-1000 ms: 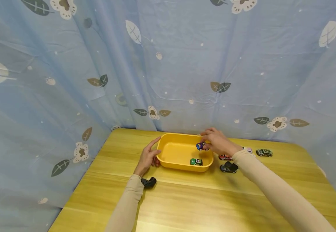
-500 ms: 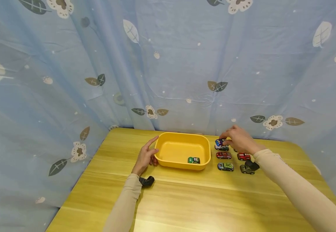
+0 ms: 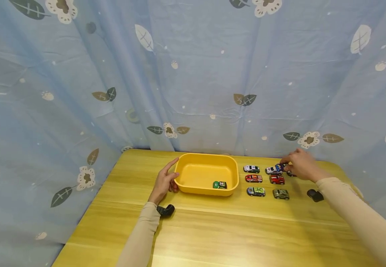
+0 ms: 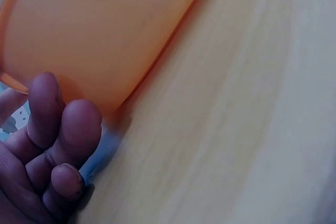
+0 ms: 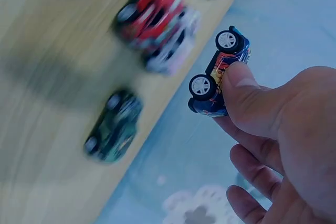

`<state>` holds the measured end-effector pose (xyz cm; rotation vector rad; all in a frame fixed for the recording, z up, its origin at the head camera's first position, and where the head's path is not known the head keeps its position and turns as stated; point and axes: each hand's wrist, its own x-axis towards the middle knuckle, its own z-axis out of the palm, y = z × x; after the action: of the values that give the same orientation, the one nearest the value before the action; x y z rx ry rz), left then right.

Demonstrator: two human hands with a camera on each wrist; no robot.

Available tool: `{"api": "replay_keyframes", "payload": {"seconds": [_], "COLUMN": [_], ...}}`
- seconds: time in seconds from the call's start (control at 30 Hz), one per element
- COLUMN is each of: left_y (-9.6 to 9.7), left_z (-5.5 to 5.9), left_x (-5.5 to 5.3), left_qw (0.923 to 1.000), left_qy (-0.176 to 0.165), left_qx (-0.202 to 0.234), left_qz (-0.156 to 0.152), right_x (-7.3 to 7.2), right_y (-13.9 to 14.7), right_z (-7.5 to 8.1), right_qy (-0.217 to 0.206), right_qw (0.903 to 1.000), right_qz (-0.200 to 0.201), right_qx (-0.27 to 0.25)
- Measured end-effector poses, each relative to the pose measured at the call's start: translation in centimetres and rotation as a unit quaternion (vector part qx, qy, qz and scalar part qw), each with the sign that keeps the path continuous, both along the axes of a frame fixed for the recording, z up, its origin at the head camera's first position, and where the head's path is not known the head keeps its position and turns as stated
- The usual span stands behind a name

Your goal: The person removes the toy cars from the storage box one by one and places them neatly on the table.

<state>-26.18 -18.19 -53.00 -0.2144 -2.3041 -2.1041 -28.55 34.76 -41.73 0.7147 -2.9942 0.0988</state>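
My right hand (image 3: pixel 301 165) pinches a dark blue toy car (image 5: pixel 223 74) between thumb and fingers, above the row of parked cars at the right. The right wrist view shows its white-spoked wheels and orange flame print. At the left end of a yellow plastic tub (image 3: pixel 193 189), my left hand (image 3: pixel 163 183) grips the wall, thumb at the rim and several curled fingers (image 4: pixel 79 129) against the outside. A green toy car (image 3: pixel 219 185) lies inside the tub near its front right corner.
Right of the tub stand a white-green car (image 3: pixel 251 169), an orange-red car (image 3: pixel 253 178), a blue-green car (image 3: pixel 256 191), a white car (image 3: pixel 273 170), a red car (image 3: pixel 277 179) and an olive car (image 3: pixel 281 194). Behind the table hangs a blue curtain (image 3: pixel 213 74).
My right hand has carried the blue car from over the tub's right end out to the right, past the nearer cars. My left hand stays at the tub, and the head view has shifted slightly.
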Motion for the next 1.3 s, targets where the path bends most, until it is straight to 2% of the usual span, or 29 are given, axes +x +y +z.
{"api": "replay_keyframes", "payload": {"seconds": [0.2,0.47,0.97,1.3], "left_y": [0.1,-0.1,0.0,0.0], "left_z": [-0.1,0.0,0.0,0.1], "left_x": [0.0,0.0,0.1,0.0], "left_qw": [1.0000,1.0000,1.0000,0.9998], "left_qy": [0.002,0.006,0.001,0.010], "left_qx": [0.001,-0.005,-0.001,-0.014], "left_qz": [-0.001,-0.001,-0.006,-0.001], "right_x": [1.0,1.9,2.7,2.6], "right_y": [3.3,5.6,5.9,5.7], "right_z": [-0.6,-3.1,-4.9,-4.7], "right_qy": [-0.001,0.011,0.004,-0.020], "right_qw": [0.9996,0.9996,0.9996,0.9991], "right_qz": [-0.023,-0.011,-0.026,-0.039], "right_qx": [0.015,0.025,0.005,-0.002]}}
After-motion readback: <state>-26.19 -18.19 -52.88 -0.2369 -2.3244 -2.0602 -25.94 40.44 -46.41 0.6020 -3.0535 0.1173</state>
